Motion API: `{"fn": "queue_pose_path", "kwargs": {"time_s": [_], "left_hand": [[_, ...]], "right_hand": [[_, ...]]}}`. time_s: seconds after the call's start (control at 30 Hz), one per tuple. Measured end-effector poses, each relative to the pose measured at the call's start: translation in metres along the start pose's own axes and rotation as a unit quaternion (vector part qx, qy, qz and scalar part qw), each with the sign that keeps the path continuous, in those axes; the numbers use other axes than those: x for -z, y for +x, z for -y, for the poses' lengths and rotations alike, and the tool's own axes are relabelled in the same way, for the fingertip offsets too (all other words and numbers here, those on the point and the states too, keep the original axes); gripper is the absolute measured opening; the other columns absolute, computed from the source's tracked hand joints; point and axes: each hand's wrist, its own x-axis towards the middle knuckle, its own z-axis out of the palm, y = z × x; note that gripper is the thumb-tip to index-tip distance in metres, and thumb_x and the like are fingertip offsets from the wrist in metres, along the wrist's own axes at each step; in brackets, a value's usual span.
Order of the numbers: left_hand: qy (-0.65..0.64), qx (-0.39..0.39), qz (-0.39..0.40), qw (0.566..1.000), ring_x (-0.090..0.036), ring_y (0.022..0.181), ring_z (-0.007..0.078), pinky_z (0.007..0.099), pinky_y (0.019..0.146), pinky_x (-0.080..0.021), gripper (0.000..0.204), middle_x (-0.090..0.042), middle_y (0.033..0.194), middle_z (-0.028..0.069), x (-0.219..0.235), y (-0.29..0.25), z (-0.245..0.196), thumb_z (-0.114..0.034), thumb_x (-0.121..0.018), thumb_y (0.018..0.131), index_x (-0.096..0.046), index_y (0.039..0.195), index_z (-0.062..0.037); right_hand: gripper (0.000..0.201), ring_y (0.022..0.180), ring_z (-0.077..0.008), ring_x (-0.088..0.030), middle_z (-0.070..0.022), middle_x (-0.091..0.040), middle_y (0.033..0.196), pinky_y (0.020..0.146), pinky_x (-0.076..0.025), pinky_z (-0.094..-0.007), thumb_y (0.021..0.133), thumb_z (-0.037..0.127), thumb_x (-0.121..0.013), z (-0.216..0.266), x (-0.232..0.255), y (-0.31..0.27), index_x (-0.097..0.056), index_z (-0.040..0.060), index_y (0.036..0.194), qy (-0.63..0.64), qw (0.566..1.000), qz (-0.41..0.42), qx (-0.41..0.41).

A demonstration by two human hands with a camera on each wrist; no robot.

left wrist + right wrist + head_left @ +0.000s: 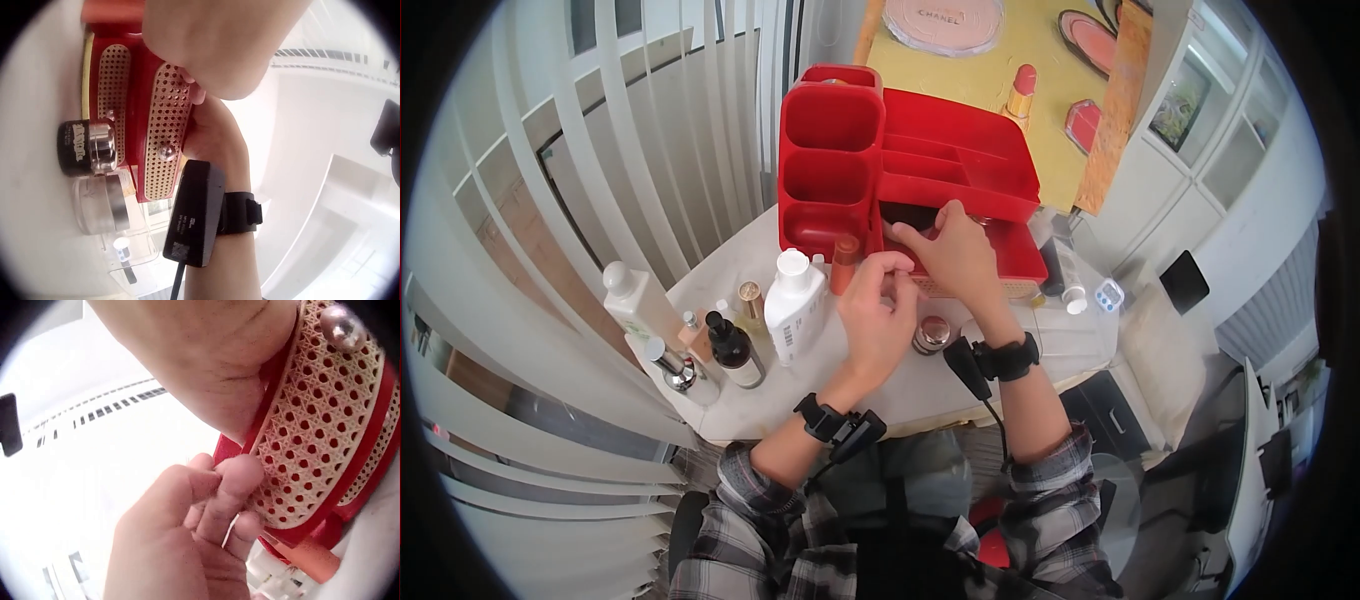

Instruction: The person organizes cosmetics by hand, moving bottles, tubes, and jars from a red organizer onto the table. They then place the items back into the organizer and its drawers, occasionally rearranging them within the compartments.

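A red organizer [830,118] stands at the back of the white table, its lower drawer [1022,252] pulled out. My right hand [962,262] reaches over the drawer's front, its fingertips hidden inside. A dark item [914,217] lies in there beside the thumb; I cannot tell whether the fingers hold it. Close to the drawer's left front corner is my left hand [878,318], its fingers loosely curled. In the right wrist view, the left fingers [240,477] overlap the end of the woven cane drawer front [319,425], with no object showing between them.
A dark jar with a shiny lid [932,335] stands before the drawer. To the left are an orange-brown tube [845,265], a white bottle [792,318], a dark pump bottle [735,352] and a tall pale bottle [640,305]. A grey tube [1060,268] and small timer [1109,294] lie right.
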Motion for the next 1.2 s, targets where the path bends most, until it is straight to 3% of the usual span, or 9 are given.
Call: {"fn": "queue_pose_path", "kwargs": {"time_s": [0.1,0.17,0.4,0.5,0.6,0.67,0.77,0.97,1.2], "left_hand": [[-0.013,-0.003,0.007,1.0,-0.074,0.069,0.0161,0.0264,0.053,-0.051,0.008,-0.067,0.089,0.0089,0.0,0.0,0.0,0.005,-0.059,0.095,-0.062,0.101,0.0004],[-0.019,-0.004,0.008,1.0,-0.074,0.069,0.0155,0.0258,0.053,-0.05,0.008,-0.067,0.089,0.0086,0.0,0.0,0.0,0.005,-0.059,0.095,-0.062,0.101,0.0004],[-0.033,0.011,0.019,0.999,-0.073,0.069,0.0149,0.0265,0.062,-0.054,0.009,-0.067,0.087,0.0067,0.0,-0.001,-0.001,0.009,-0.054,0.096,-0.06,0.1,0.0034],[-0.017,0.0,0.018,1.0,-0.073,0.069,0.0149,0.0266,0.062,-0.054,0.008,-0.067,0.086,0.0063,0.0,0.0,0.0,0.008,-0.054,0.096,-0.059,0.099,0.0036],[-0.013,-0.002,0.019,1.0,-0.073,0.069,0.0151,0.0264,0.061,-0.054,0.007,-0.067,0.087,0.0064,0.0,0.0,0.001,0.008,-0.054,0.096,-0.059,0.099,0.0037],[-0.01,-0.004,0.02,1.0,-0.073,0.069,0.0155,0.0265,0.061,-0.054,0.007,-0.067,0.088,0.0065,0.0,0.0,0.003,0.008,-0.054,0.096,-0.059,0.1,0.0036],[-0.014,0.002,0.016,1.0,-0.073,0.07,0.0156,0.0268,0.062,-0.054,0.007,-0.066,0.089,0.0074,0.0,0.0,0.001,0.007,-0.054,0.097,-0.059,0.101,0.0038],[-0.008,-0.027,0.004,1.0,-0.075,0.071,0.0157,0.0259,0.057,-0.054,0.008,-0.07,0.085,0.0078,-0.002,0.0,0.008,0.006,-0.059,0.096,-0.06,0.101,0.0006],[-0.011,-0.008,0.025,1.0,-0.073,0.073,0.016,0.027,0.065,-0.055,0.013,-0.066,0.096,0.0087,0.001,0.0,0.003,0.009,-0.054,0.095,-0.056,0.107,0.0038]], "right_hand": [[0.058,0.083,-0.034,-0.074,-0.0226,-0.072,0.09,0.075,-0.058,-0.0429,0.085,0.042,-0.081,-0.009,-0.002,0.01,-0.055,-0.0049,0.108,0.079,0.995,0.055,0.022],[0.053,0.086,-0.0258,-0.073,-0.0185,-0.07,0.098,0.076,-0.058,-0.0365,0.088,0.031,-0.08,-0.008,0.002,0.015,-0.05,-0.0043,0.115,0.375,0.903,0.191,-0.091],[0.041,0.087,-0.0191,-0.071,-0.0132,-0.067,0.098,0.074,-0.057,-0.0288,0.09,0.021,-0.077,-0.024,0.008,0.016,-0.05,0.0025,0.114,0.438,0.861,0.25,-0.069],[0.024,0.096,-0.0186,-0.071,-0.0072,-0.065,0.097,0.082,-0.057,-0.0293,0.094,0.014,-0.071,-0.027,0.02,0.017,-0.05,0.0075,0.106,0.393,0.872,0.281,-0.082],[0.03,0.096,-0.0175,-0.069,-0.0072,-0.065,0.096,0.079,-0.054,-0.0289,0.091,0.022,-0.076,-0.032,0.03,0.014,-0.053,0.0057,0.102,0.313,0.905,0.279,-0.065],[0.055,0.093,-0.0219,-0.071,-0.0116,-0.064,0.087,0.073,-0.054,-0.032,0.078,0.039,-0.086,-0.027,0.029,0.011,-0.055,0.0026,0.106,0.125,0.973,0.193,0.008],[0.069,0.098,-0.0283,-0.072,-0.0166,-0.067,0.092,0.078,-0.056,-0.0357,0.072,0.049,-0.087,-0.02,0.021,0.011,-0.057,0.0016,0.111,0.077,0.987,0.138,0.038],[0.083,0.102,-0.0364,-0.072,-0.0246,-0.072,0.111,0.089,-0.057,-0.0449,0.072,0.06,-0.08,-0.008,0.027,0.012,-0.058,-0.0026,0.122,-0.026,0.984,0.151,0.09],[0.078,0.101,-0.0419,-0.072,-0.0255,-0.072,0.106,0.087,-0.057,-0.0471,0.075,0.055,-0.079,0.012,0.021,0.009,-0.058,-0.0005,0.124,-0.146,0.975,0.145,0.083]]}}
